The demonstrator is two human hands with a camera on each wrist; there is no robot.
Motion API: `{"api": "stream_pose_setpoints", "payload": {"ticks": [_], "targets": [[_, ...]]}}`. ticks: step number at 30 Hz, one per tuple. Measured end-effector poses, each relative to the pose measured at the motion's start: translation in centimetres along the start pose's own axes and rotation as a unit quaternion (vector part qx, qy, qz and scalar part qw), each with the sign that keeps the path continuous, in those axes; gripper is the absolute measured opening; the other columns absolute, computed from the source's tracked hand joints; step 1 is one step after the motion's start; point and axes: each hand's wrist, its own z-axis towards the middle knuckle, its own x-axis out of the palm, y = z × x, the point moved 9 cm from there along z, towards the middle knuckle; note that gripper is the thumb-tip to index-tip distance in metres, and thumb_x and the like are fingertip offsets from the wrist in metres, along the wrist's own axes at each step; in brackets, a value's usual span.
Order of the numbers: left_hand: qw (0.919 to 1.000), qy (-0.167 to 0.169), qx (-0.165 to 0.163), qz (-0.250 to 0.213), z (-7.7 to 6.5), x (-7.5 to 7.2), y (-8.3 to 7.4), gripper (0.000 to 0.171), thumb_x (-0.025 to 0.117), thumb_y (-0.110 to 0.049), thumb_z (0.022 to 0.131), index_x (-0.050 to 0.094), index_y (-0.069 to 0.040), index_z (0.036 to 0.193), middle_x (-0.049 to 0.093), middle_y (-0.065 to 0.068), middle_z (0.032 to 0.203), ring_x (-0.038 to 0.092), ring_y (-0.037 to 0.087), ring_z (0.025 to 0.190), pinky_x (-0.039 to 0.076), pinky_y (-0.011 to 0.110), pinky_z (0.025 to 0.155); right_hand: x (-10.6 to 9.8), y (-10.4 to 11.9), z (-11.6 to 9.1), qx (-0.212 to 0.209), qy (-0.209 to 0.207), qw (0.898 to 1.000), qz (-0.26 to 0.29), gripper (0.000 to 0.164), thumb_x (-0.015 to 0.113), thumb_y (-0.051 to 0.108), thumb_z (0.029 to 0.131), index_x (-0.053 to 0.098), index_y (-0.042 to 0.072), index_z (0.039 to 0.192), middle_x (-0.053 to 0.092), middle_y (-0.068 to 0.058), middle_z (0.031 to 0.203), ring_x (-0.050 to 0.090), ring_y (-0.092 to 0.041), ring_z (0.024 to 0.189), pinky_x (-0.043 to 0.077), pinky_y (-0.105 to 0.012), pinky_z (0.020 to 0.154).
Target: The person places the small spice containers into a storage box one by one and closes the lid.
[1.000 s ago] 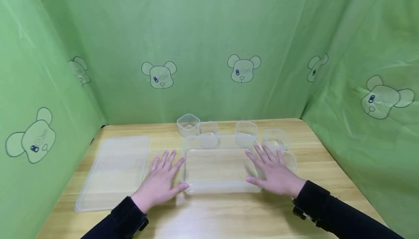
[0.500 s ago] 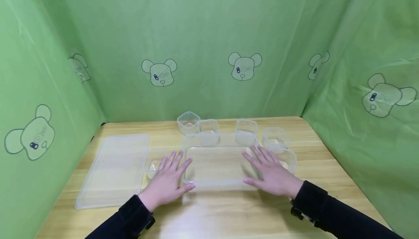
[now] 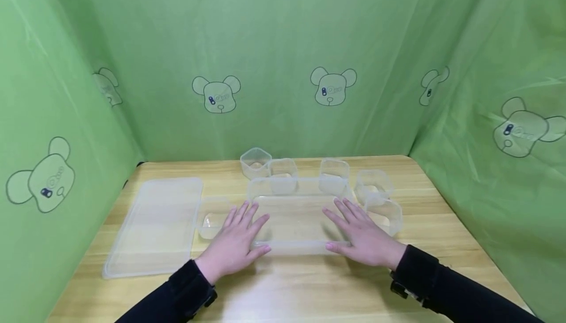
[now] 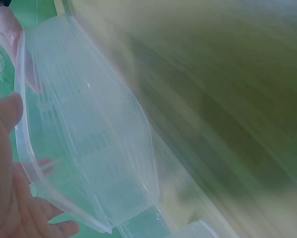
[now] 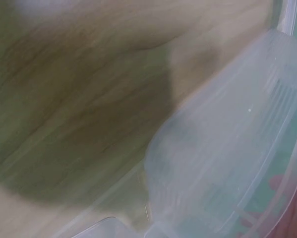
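- Center, on the light wood table (image 3: 287, 291): a large clear rectangular plastic box (image 3: 305, 249), the left hand (image 3: 235, 248) at its left end, the right hand (image 3: 366, 237) at its right.
- Left: a flat translucent rectangular plastic lid (image 3: 155, 224) — a small clear squarish plastic cup (image 3: 210, 223) sits between it and the box.
- Behind the box: two adjacent cups (image 3: 255, 166) toward the left, a single cup (image 3: 334, 178) toward the right.
- Far right: two more cups (image 3: 385, 215), one behind the other.
- Behind the table: green curtain (image 3: 274, 121).
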Motion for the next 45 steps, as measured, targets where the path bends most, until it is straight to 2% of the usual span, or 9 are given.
{"api": "stream_pose_setpoints", "payload": {"ticks": [5, 10, 14, 25, 35, 37, 41, 45], "targets": [[0.9995, -0.005, 0.031, 0.001, 0.4, 0.0, -0.9, 0.066, 0.052, -0.054, 0.099, 0.043, -0.013, 0.151, 0.033, 0.017, 0.158, 0.022, 0.038, 0.149, 0.014, 0.054, 0.120, 0.1, 0.1, -0.1, -0.002, 0.000, 1.000, -0.003, 0.084, 0.054, 0.062, 0.095, 0.028, 0.015, 0.158, 0.010, -0.020, 0.164, 0.008, -0.043, 0.150, 0.011, -0.060, 0.118], [0.9971, -0.018, 0.072, 0.017, 0.5, -0.1, -1.8, 0.053, 0.051, -0.049, 0.101, 0.057, -0.012, 0.137, 0.055, 0.009, 0.142, 0.037, 0.031, 0.143, 0.021, 0.049, 0.119, 0.2, 0.3, 0.0, -0.006, -0.003, 1.000, -0.005, 0.081, 0.057, 0.057, 0.095, 0.028, 0.015, 0.158, 0.011, -0.021, 0.164, 0.009, -0.043, 0.150, 0.010, -0.059, 0.119], [0.9960, -0.021, 0.084, 0.024, 0.5, -0.1, -2.1, 0.048, 0.048, -0.049, 0.102, 0.063, -0.013, 0.129, 0.062, 0.004, 0.133, 0.043, 0.027, 0.139, 0.022, 0.045, 0.120, 0.3, 0.5, 0.0, -0.013, -0.012, 1.000, -0.009, 0.081, 0.057, 0.057, 0.095, 0.028, 0.016, 0.159, 0.013, -0.022, 0.163, 0.011, -0.043, 0.150, 0.012, -0.060, 0.118], [0.9937, -0.031, 0.099, 0.041, 0.4, 0.0, -2.2, 0.039, 0.053, -0.045, 0.102, 0.066, -0.015, 0.123, 0.066, 0.002, 0.123, 0.057, 0.021, 0.122, 0.033, 0.048, 0.114, 0.1, 0.9, 0.3, -0.022, -0.015, 1.000, -0.012, 0.082, 0.052, 0.062, 0.096, 0.030, 0.014, 0.158, 0.016, -0.023, 0.162, 0.013, -0.043, 0.149, 0.011, -0.059, 0.119], [0.9901, -0.041, 0.111, 0.076, 0.2, 0.3, -2.3, 0.036, 0.054, -0.045, 0.101, 0.067, -0.018, 0.121, 0.070, -0.003, 0.112, 0.063, 0.017, 0.106, 0.040, 0.039, 0.098, 0.1, 1.1, 0.7, -0.026, -0.011, 0.999, -0.020, 0.081, 0.054, 0.060, 0.096, 0.027, 0.017, 0.159, 0.017, -0.021, 0.162, 0.012, -0.041, 0.150, 0.010, -0.057, 0.119], [0.9889, -0.047, 0.117, 0.079, 0.2, 0.3, -2.4, 0.032, 0.055, -0.043, 0.101, 0.069, -0.019, 0.116, 0.072, -0.005, 0.104, 0.064, 0.015, 0.099, 0.040, 0.037, 0.094, 0.2, 1.1, 0.7, -0.025, -0.009, 0.999, -0.019, 0.081, 0.054, 0.060, 0.096, 0.028, 0.016, 0.159, 0.018, -0.022, 0.162, 0.012, -0.041, 0.150, 0.010, -0.057, 0.120], [0.9870, -0.055, 0.128, 0.080, 0.2, 0.3, -2.6, 0.021, 0.058, -0.039, 0.101, 0.066, -0.022, 0.094, 0.068, -0.010, 0.080, 0.064, 0.011, 0.077, 0.040, 0.033, 0.083, 0.2, 1.1, 0.6, -0.028, -0.008, 0.999, -0.016, 0.076, 0.053, 0.061, 0.096, 0.039, 0.014, 0.154, 0.030, -0.022, 0.158, 0.019, -0.041, 0.149, 0.009, -0.058, 0.119], [0.9859, -0.050, 0.132, 0.089, 0.4, 0.4, -2.6, 0.026, 0.058, -0.039, 0.100, 0.057, -0.023, 0.080, 0.057, -0.014, 0.066, 0.058, 0.007, 0.063, 0.039, 0.030, 0.075, 0.2, 1.1, 0.6, -0.033, -0.006, 0.999, -0.016, 0.072, 0.051, 0.063, 0.096, 0.051, 0.011, 0.146, 0.042, -0.022, 0.151, 0.030, -0.041, 0.145, 0.009, -0.059, 0.119]]}}
